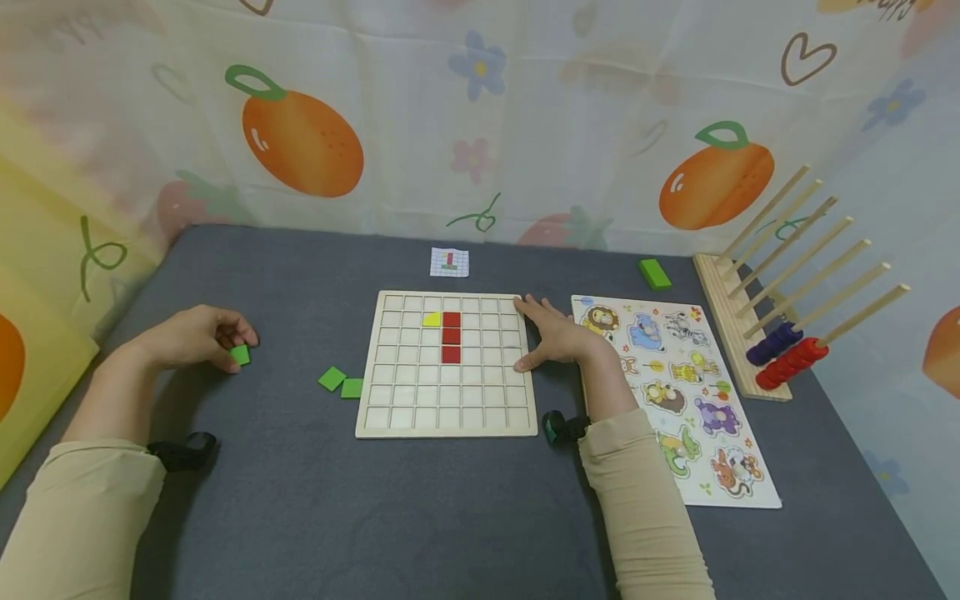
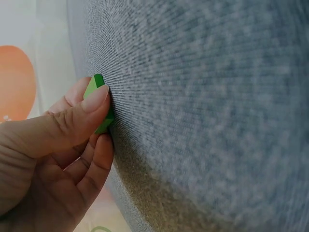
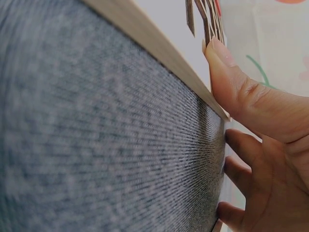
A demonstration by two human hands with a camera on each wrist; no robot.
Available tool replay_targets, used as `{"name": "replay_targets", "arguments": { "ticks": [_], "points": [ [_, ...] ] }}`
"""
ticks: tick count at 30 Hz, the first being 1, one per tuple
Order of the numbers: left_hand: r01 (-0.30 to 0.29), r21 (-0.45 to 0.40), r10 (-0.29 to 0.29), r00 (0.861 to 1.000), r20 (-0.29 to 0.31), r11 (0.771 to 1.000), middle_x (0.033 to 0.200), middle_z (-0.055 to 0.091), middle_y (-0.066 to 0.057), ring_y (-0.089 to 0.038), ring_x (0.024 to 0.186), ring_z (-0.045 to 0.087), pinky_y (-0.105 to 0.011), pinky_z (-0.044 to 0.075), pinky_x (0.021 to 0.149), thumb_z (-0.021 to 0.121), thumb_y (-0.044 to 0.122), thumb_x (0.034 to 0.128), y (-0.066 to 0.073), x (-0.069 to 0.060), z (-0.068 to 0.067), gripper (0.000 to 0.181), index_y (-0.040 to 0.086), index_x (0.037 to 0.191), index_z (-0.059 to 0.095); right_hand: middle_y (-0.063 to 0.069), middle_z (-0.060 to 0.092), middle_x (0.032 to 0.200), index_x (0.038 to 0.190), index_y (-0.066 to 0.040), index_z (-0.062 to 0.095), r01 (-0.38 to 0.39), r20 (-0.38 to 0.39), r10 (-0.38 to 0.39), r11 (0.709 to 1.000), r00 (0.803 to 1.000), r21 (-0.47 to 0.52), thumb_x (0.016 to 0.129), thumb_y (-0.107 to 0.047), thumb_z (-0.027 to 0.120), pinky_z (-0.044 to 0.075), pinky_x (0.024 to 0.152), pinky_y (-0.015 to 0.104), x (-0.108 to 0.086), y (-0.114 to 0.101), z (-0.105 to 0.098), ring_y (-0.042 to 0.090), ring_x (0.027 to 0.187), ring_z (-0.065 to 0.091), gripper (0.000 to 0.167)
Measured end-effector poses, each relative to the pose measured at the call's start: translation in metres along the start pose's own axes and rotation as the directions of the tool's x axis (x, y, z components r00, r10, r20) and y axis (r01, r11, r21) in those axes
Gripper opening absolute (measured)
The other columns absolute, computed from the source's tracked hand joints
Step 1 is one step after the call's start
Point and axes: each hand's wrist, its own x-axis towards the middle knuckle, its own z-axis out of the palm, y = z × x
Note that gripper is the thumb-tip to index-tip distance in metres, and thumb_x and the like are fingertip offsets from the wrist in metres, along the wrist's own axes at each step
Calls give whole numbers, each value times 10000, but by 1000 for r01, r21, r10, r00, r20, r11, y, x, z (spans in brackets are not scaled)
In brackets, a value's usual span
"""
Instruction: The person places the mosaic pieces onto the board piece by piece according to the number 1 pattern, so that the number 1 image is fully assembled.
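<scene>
My left hand (image 1: 193,337) pinches a green tile (image 1: 240,355) at the table's left side; the left wrist view has the thumb across the tile (image 2: 95,88), close to the cloth. Two more green tiles (image 1: 332,379) lie left of the wooden grid board (image 1: 447,431), one of them against its edge. On the board, a yellow piece (image 1: 432,320) sits beside the top one of three red squares (image 1: 451,336) in a column. My right hand (image 1: 557,335) rests with spread fingers at the board's right edge, its thumb on the rim (image 3: 193,82) in the right wrist view.
A small pattern card (image 1: 449,262) lies behind the board. To the right are an animal picture board (image 1: 697,492), partly under my right forearm, a green block (image 1: 655,274) and a wooden peg rack (image 1: 731,333) with blue and red beads. A printed curtain (image 1: 420,125) hangs behind the table.
</scene>
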Motion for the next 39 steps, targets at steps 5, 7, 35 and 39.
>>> {"name": "replay_targets", "arguments": {
  "ticks": [5, 7, 35, 39],
  "points": [
    [-7, 19, 7, 1000, -15, 1000, 983, 696, -61, 6, 826, 571, -217, 500, 686, 803, 83, 774, 1, 1, 1, 322, 13, 1051, 655, 119, -54, 1683, 1604, -162, 55, -1, 0, 1, 1000, 1000, -3, 825, -254, 803, -35, 1226, 623, 1, 0, 0, 352, 1556, -110, 1084],
    [-10, 45, 11, 1000, -25, 999, 973, 710, -61, -9, 821, 582, -223, 486, 676, 805, 114, 783, 1, 2, 1, 285, 34, 1020, 668, 116, -58, 1683, 1604, -163, 53, -2, 2, 2, 1000, 1000, -5, 827, -254, 802, -37, 1226, 624, 1, 1, 0, 351, 1556, -112, 1082],
    [-119, 59, 122, 991, -51, 991, 869, 719, -8, -95, 744, 574, -261, 446, 674, 764, 169, 850, 73, 31, 15, 171, 80, 935, 646, 102, -60, 1686, 1604, -183, 62, -27, 4, 27, 1000, 1000, -9, 823, -260, 806, -10, 1215, 653, 2, 0, -1, 341, 1560, -105, 1081],
    [-133, 62, 135, 990, -30, 989, 837, 695, 0, -114, 734, 554, -269, 438, 665, 762, 165, 852, 81, 35, 19, 155, 88, 921, 646, 107, -59, 1685, 1604, -181, 61, -29, 5, 29, 1000, 1000, -11, 825, -261, 804, -2, 1211, 662, 2, 0, 0, 345, 1559, -101, 1079]
  ]
}}
